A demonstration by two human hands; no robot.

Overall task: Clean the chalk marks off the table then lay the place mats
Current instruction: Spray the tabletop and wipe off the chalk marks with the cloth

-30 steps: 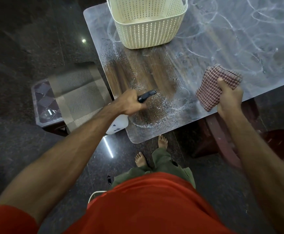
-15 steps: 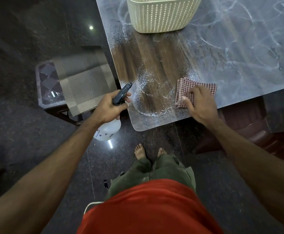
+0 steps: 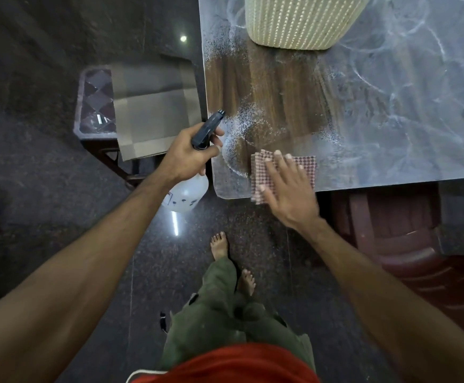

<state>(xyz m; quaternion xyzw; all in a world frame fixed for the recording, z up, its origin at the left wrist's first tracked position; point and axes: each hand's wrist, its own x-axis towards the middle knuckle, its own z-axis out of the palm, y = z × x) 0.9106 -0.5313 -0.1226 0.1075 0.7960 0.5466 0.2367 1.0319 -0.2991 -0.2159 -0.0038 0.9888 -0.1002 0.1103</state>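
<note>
Left of centre: grey place mats (image 3: 153, 117) stacked on a small side stool (image 3: 94, 106), just beside the desk (image 3: 391, 106). Centre: left hand (image 3: 189, 156) curled round a spray bottle (image 3: 188, 189), nozzle toward the desk corner. Right of that: right hand (image 3: 286, 189), fingers spread flat, pressing a checked cloth (image 3: 305, 167) on the desk's near edge. Upper right: chalk marks (image 3: 407, 87) swirling beside a cream basket (image 3: 302, 23).

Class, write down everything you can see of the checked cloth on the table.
The cloth is a small folded rag, woven in a fine red-and-white check. It lies flat at the table's near edge, by the corner, one corner hanging just over the rim, beside the wet sprayed patch. The right hand presses on it with straight, spread fingers, covering its middle.
</note>
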